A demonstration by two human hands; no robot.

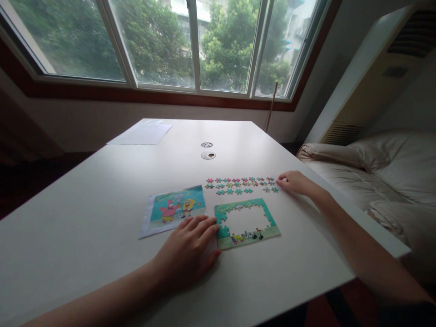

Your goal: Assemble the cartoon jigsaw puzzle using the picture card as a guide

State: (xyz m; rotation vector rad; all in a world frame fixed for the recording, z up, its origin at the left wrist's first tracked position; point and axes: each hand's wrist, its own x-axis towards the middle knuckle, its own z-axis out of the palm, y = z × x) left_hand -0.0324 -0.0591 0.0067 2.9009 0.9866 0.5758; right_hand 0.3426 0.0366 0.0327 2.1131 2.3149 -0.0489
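A partly built jigsaw (247,223) lies on the white table (102,190); its border is filled in and its middle is bare. My left hand (190,247) rests flat, fingers spread, against the jigsaw's left edge and over the lower corner of a cartoon reference picture (175,209). Several loose pieces (240,185) in pink, teal and yellow lie in rows behind the jigsaw. My right hand (295,181) lies at the right end of those rows, fingertips touching the outermost pieces; whether it pinches one is unclear.
A sheet of white paper (141,134) lies at the far left of the table. Two round cable ports (207,151) sit mid-table. A cream sofa (381,177) stands to the right, windows lie beyond, and the table's edge runs close under my right forearm.
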